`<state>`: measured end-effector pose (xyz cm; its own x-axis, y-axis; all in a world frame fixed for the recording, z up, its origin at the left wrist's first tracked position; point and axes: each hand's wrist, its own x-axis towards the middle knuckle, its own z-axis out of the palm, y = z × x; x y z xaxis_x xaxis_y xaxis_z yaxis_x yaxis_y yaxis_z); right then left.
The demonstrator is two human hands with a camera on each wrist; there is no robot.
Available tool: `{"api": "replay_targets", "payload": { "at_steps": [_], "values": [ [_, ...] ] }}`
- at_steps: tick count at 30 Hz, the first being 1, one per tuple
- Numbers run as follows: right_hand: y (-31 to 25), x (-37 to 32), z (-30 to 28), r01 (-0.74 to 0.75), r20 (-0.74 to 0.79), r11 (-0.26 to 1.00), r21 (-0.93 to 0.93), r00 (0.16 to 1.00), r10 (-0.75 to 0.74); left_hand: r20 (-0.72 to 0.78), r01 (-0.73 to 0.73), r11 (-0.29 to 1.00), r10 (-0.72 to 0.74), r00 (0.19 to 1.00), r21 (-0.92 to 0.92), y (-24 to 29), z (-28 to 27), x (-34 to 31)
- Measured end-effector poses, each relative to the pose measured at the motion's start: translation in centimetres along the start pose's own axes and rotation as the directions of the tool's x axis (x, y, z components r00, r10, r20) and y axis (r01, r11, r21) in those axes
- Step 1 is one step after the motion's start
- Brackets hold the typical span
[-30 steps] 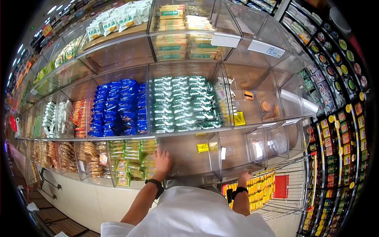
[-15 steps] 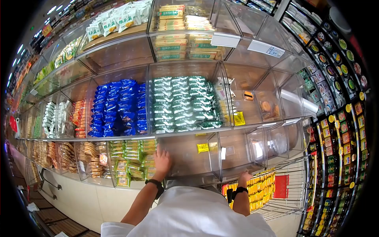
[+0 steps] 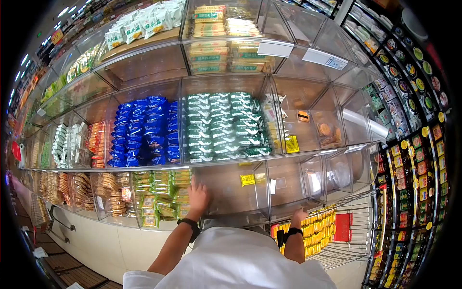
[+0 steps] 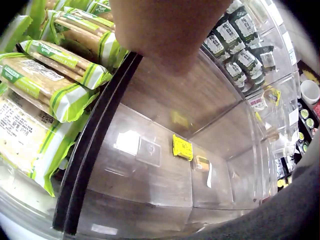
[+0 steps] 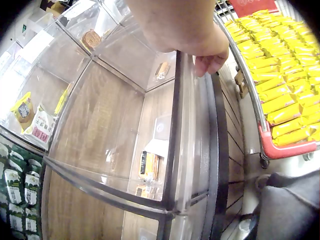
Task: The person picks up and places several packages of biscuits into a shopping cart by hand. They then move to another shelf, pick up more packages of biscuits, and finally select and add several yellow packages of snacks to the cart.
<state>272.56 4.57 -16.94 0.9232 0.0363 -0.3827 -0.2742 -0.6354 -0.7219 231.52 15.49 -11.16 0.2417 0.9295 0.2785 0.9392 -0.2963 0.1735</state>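
My left hand [image 3: 198, 197] rests at the upright divider [image 4: 100, 135] between a bin of green-wrapped crackers [image 4: 65, 90] and a nearly bare clear bin [image 3: 231, 192]. Its fingers reach away from me; in the left wrist view only the heel of the hand shows. Farther right, my right hand [image 5: 185, 35] grips the front rim [image 5: 192, 125] of the clear bins, fingers curled over it. A small yellow packet [image 4: 182, 147] lies on the clear bin's floor. An orange-and-black packet [image 5: 149, 166] lies in a compartment near the right hand.
A shopping cart [image 5: 280, 147] full of yellow packets [image 5: 285, 75] stands at the right, close to the bins. Above are bins of blue packets [image 3: 147, 130] and green-and-white packets [image 3: 224, 125]. Cookies [image 3: 117, 195] fill bins at the left. Tall stocked shelves [image 3: 409, 192] stand far right.
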Motion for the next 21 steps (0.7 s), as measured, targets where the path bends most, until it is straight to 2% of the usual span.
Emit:
{"api": "replay_targets", "payload": {
  "at_steps": [4, 10, 21],
  "values": [
    [1.0, 1.0, -0.2, 0.004, 0.054, 1.000, -0.027, 0.999, -0.002, 0.004, -0.003, 1.000, 0.003, 1.000, 0.000, 0.0, 0.0, -0.1],
    [1.5, 1.7, 0.4, 0.015, -0.027, 1.000, -0.023, 1.000, -0.015, 0.023, 0.010, 1.000, -0.010, 1.000, -0.010, 0.0, 0.0, -0.1],
    [1.6, 2.2, 0.8, 0.023, -0.087, 0.999, -0.030, 0.996, -0.026, 0.043, 0.016, 1.000, -0.016, 0.999, 0.017, 0.0, 0.1, -0.1]
  ]
}}
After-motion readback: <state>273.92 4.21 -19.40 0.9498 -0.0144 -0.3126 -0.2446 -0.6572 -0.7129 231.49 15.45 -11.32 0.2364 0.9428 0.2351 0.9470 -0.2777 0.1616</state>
